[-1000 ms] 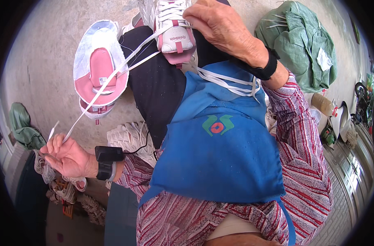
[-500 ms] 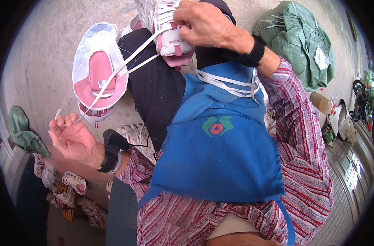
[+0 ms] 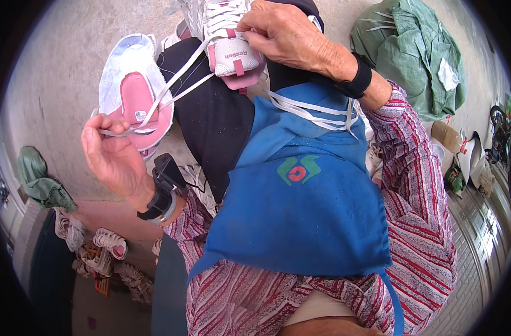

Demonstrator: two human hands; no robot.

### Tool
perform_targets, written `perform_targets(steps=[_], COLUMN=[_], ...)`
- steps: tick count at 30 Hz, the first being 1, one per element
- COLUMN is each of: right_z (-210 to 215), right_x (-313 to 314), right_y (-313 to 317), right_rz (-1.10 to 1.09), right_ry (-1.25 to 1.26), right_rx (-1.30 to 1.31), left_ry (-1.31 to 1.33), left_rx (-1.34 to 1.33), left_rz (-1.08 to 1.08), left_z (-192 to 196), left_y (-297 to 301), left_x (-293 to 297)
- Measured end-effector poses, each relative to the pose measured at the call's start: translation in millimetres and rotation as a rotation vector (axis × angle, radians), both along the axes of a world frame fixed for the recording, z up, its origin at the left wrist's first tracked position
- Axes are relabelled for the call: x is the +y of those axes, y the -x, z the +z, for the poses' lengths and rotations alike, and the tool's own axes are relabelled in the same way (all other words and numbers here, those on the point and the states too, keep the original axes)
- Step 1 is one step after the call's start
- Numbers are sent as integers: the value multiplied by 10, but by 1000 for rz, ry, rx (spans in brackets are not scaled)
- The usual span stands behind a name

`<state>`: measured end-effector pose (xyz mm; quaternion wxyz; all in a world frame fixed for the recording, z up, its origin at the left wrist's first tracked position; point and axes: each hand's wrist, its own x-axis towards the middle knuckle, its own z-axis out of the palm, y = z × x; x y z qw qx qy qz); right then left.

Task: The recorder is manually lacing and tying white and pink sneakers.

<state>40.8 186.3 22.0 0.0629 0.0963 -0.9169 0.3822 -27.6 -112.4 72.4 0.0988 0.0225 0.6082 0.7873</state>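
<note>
A white and pink sneaker [image 3: 233,60] lies on my lap between my thighs, its toe out of view at the top. White lacing crosses its front. My right hand [image 3: 297,42] is closed in a pinch at the right edge of that lacing; the fingertips partly hide what they grip. From the sneaker a white shoelace [image 3: 183,69] runs down to the left in two strands. My left hand [image 3: 116,162] pinches this lace near its end, with the tip sticking out past the fingers. Several loose white laces [image 3: 311,112] lie over my blue apron [image 3: 300,224].
Beside my left thigh, another pink and white shoe [image 3: 138,61] lies behind my left hand. More laced shoes [image 3: 110,242] stand at the lower left. A green sack [image 3: 418,56] sits at the upper right, near a bottle [image 3: 448,137]. A green cloth bundle [image 3: 40,178] is at far left.
My left hand has moved up and to the right, nearer the sneaker, still holding the lace. My right hand stays at the lacing with only a slight shift.
</note>
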Motion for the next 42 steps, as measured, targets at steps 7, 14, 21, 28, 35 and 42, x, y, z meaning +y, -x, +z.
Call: perform_targets(steps=[7, 14, 21, 28, 35, 42], right_z=[27, 282, 345, 145, -2, 31], right_x=[235, 137, 110, 169, 93, 23], right_y=[118, -16, 11, -47, 18, 72], right_rz=[194, 29, 27, -69, -20, 63], right_ry=[1072, 1141, 753, 593, 449, 373], right_rx=[-852, -564, -232, -247, -74, -118], left_ry=[396, 533, 485, 617, 758, 763], left_rx=[51, 536, -28, 168, 253, 417], left_rz=[-191, -731, -1052, -787, -753, -775], left_z=[47, -216, 33, 25, 63, 104], left_y=[-32, 155, 361, 228, 194, 165], left_x=[537, 1244, 1256, 1155, 1078, 1050])
